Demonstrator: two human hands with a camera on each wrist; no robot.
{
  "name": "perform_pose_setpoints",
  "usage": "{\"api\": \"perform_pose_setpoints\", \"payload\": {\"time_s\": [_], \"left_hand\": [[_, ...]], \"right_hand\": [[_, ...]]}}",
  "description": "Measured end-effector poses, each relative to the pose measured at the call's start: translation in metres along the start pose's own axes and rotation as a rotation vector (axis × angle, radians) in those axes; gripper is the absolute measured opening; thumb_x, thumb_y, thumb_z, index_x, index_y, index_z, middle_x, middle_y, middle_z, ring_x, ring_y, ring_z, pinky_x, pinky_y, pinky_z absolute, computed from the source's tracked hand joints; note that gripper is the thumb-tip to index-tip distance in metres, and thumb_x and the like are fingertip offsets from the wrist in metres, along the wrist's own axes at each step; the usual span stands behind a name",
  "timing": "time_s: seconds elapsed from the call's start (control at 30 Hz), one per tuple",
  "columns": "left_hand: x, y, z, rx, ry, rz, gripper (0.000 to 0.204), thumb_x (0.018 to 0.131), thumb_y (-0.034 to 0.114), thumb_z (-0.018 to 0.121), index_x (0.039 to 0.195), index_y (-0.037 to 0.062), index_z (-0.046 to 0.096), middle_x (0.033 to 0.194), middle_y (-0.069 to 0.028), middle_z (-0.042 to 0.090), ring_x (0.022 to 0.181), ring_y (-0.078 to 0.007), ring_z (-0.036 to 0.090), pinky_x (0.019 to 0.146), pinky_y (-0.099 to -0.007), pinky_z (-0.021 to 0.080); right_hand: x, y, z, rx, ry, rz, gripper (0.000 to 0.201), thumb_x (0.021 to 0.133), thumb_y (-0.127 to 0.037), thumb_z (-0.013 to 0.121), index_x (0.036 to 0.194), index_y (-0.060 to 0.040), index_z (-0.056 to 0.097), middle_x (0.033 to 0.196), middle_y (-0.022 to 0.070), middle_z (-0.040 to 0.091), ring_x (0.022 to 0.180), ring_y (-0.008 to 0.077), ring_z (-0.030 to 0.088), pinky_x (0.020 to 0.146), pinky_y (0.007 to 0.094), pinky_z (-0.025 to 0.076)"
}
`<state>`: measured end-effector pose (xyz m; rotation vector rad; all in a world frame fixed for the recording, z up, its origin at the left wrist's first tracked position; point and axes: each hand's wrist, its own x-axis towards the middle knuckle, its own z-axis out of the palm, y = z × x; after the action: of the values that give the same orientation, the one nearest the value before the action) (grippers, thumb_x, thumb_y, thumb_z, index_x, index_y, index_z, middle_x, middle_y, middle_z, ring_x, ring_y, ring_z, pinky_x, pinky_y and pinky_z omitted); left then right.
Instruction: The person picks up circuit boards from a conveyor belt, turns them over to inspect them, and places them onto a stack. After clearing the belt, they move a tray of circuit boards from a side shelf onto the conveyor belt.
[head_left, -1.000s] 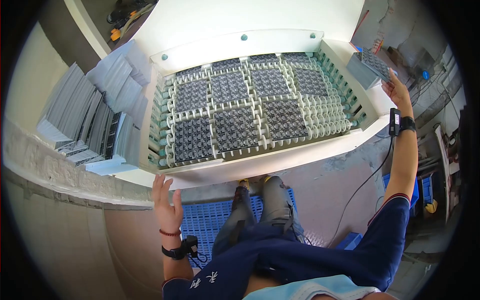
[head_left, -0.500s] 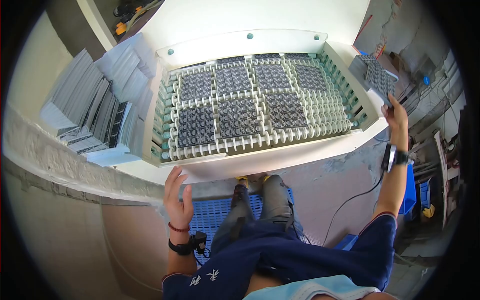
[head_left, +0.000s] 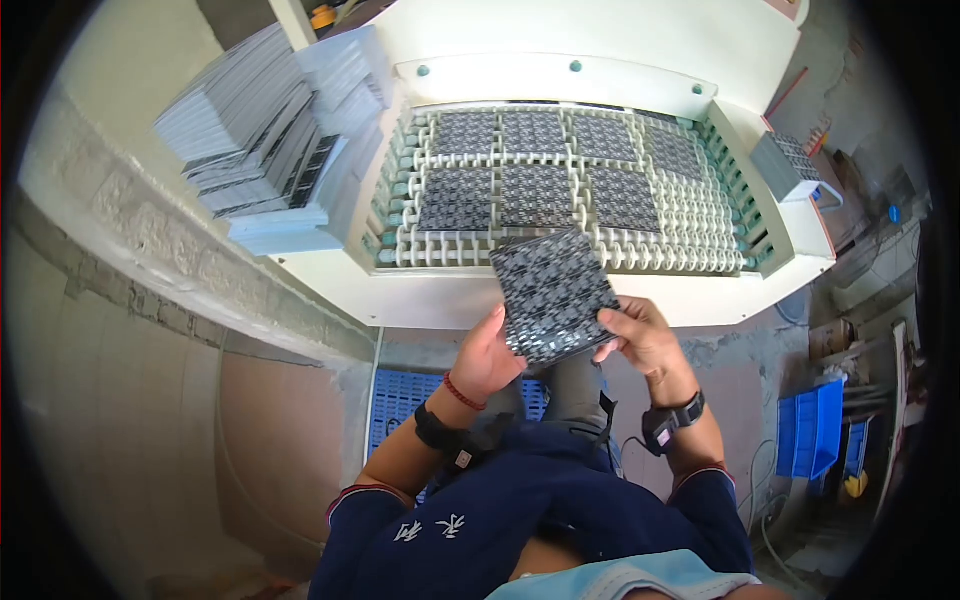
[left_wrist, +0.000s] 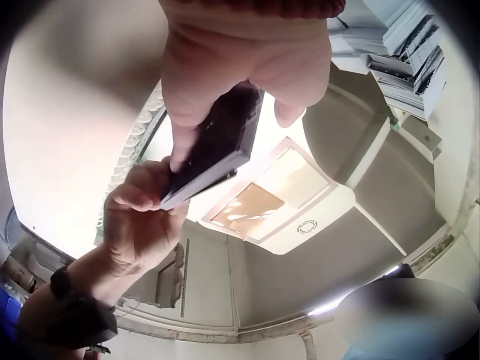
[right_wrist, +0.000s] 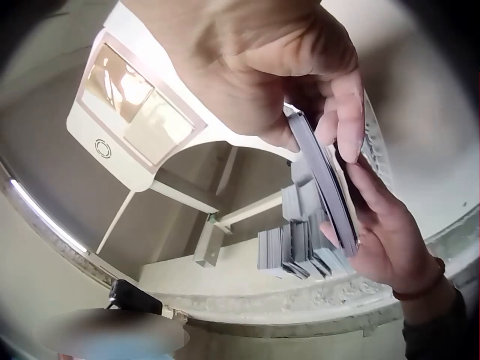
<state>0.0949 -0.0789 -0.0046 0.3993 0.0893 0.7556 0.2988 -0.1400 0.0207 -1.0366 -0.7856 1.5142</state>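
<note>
A small stack of dark circuit boards point(head_left: 558, 295) with a repeating pattern is held tilted in front of the machine's near edge. My right hand point(head_left: 642, 335) pinches its right corner, thumb on the top face and fingers beneath. At the lower left edge, my left hand point(head_left: 487, 358) grips it between thumb and fingers. Seen edge-on in the right wrist view, the stack point(right_wrist: 324, 180) shows several thin layers, with the left hand point(right_wrist: 386, 232) around its far end. In the left wrist view, the right hand point(left_wrist: 139, 217) holds the stack's far corner.
Rows of similar boards point(head_left: 537, 195) lie on the machine's white roller conveyor point(head_left: 690, 225). Tall stacks of boards point(head_left: 240, 100) stand on the left ledge. A smaller stack point(head_left: 785, 165) sits at the machine's right. Blue bins point(head_left: 810, 430) stand low on the right.
My right hand has come from the stack at the right to the middle, bringing boards with it. The left hand has moved right and now grips them too. The head view has shifted.
</note>
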Motion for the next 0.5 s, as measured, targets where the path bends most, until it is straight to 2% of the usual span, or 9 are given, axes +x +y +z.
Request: {"api": "perform_pose_setpoints", "payload": {"time_s": [0.07,0.13,0.17,0.2,0.23,0.27,0.33,0.4,0.5], "left_hand": [[-0.006,0.008,-0.004,-0.011,0.026,0.015,0.044,0.091,0.021,0.037,0.126,-0.0050,0.031,0.122,-0.0183,0.046,0.111,-0.0282,0.048,0.095,-0.0405,0.039],[-0.009,0.015,-0.018,0.167,0.088,0.060,0.041,0.087,0.011,0.039,0.124,-0.0056,0.034,0.118,-0.0192,0.048,0.107,-0.0278,0.051,0.093,-0.0399,0.041],[-0.012,0.017,-0.018,0.136,0.121,0.082,0.040,0.082,0.002,0.041,0.121,-0.0063,0.037,0.116,-0.0199,0.050,0.104,-0.0272,0.053,0.089,-0.0391,0.044],[-0.016,0.019,-0.020,0.132,0.117,0.072,0.040,0.082,0.002,0.041,0.121,-0.0063,0.037,0.116,-0.0199,0.050,0.104,-0.0272,0.053,0.089,-0.0391,0.044],[-0.019,0.020,-0.022,0.163,0.148,0.080,0.042,0.081,0.001,0.042,0.121,-0.0068,0.037,0.115,-0.0198,0.051,0.104,-0.0283,0.053,0.089,-0.0400,0.044],[-0.020,0.021,-0.024,0.192,0.174,0.088,0.043,0.079,0.000,0.042,0.121,-0.0074,0.037,0.114,-0.0197,0.051,0.103,-0.0293,0.054,0.089,-0.0408,0.045],[-0.023,0.020,-0.024,0.198,0.208,0.076,0.042,0.078,-0.002,0.043,0.120,-0.0069,0.038,0.113,-0.0187,0.052,0.103,-0.0292,0.054,0.087,-0.0413,0.045],[-0.024,0.019,-0.027,0.203,0.253,0.114,0.043,0.078,-0.002,0.044,0.120,-0.0063,0.039,0.114,-0.0184,0.051,0.103,-0.0292,0.054,0.087,-0.0414,0.046],[-0.030,0.026,-0.033,0.130,0.203,0.118,0.043,0.078,-0.002,0.042,0.121,-0.0075,0.038,0.115,-0.0194,0.051,0.103,-0.0301,0.053,0.088,-0.0420,0.045]], "right_hand": [[0.008,0.017,0.012,-0.034,-0.018,0.028,0.027,0.084,-0.018,0.059,0.096,0.0059,0.056,0.077,0.0085,0.061,0.055,0.0104,0.056,0.052,0.0274,0.055],[0.011,0.022,0.019,-0.071,-0.031,0.036,0.027,0.083,-0.019,0.060,0.095,0.0057,0.056,0.076,0.0077,0.060,0.056,0.0096,0.056,0.053,0.0258,0.053],[0.012,0.022,0.024,-0.190,0.056,-0.040,0.027,0.082,-0.019,0.061,0.094,0.0056,0.057,0.076,0.0074,0.060,0.056,0.0094,0.055,0.053,0.0245,0.053],[0.011,0.022,0.027,-0.305,0.152,-0.111,0.027,0.082,-0.019,0.062,0.093,0.0055,0.057,0.076,0.0071,0.059,0.056,0.0092,0.055,0.053,0.0232,0.052],[0.009,0.017,0.027,-0.378,0.181,-0.075,0.025,0.080,-0.019,0.064,0.089,0.0040,0.060,0.071,0.0046,0.059,0.054,0.0070,0.053,0.049,0.0189,0.047],[0.009,0.014,0.024,-0.380,0.199,-0.075,0.025,0.080,-0.019,0.064,0.089,0.0040,0.060,0.071,0.0046,0.059,0.054,0.0070,0.053,0.049,0.0189,0.047],[0.007,0.008,0.017,-0.621,0.160,0.077,0.018,0.080,-0.015,0.064,0.083,0.0024,0.061,0.065,0.0032,0.059,0.049,0.0056,0.053,0.040,0.0168,0.040],[0.007,0.001,0.005,-0.617,0.218,0.053,0.015,0.080,-0.015,0.064,0.077,-0.0007,0.062,0.058,0.0002,0.056,0.046,0.0037,0.050,0.038,0.0158,0.037],[0.012,-0.029,-0.045,-0.509,0.467,-0.152,0.017,0.079,-0.018,0.064,0.079,-0.0011,0.063,0.055,-0.0016,0.053,0.043,0.0041,0.045,0.038,0.0180,0.034]]}}
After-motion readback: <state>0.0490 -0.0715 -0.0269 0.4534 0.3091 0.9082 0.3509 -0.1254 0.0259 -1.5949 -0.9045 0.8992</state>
